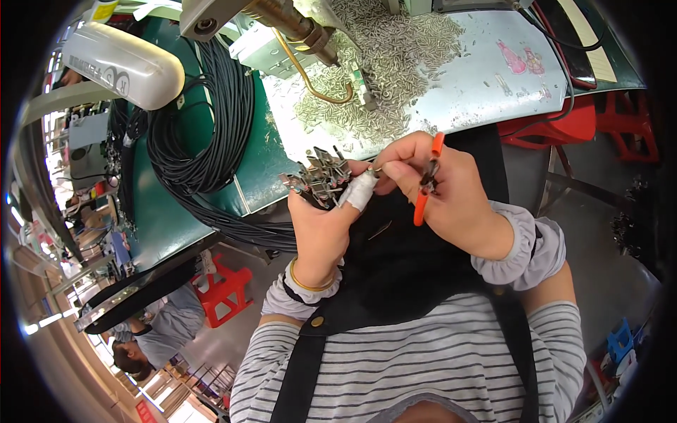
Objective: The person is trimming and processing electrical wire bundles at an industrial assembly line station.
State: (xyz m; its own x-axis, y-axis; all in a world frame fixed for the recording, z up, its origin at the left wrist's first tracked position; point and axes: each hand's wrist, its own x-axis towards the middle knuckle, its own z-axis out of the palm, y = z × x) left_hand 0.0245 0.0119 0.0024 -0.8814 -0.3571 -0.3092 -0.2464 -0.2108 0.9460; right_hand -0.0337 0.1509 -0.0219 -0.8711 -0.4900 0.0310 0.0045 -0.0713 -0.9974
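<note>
My left hand [319,236] is closed round a bunch of black cable ends with metal connectors [321,176] that stick up past the fingers. White tape [360,190] wraps one of its digits. Tucked in my right hand [462,201] is a pair of orange-handled pliers [421,206], lying across the palm. The right thumb and forefinger pinch close against the taped fingertip, and what lies between them is too small to make out. Both hands are held above the black apron [402,261], just in front of the table's edge.
Many small metal pins [395,56] are heaped on the white board [486,99] beneath a machine head [303,35] with a bent copper tube [310,81]. A black cable coil [233,127] lies at left. Red stools [222,289] stand nearby; a co-worker [169,324] sits at lower left.
</note>
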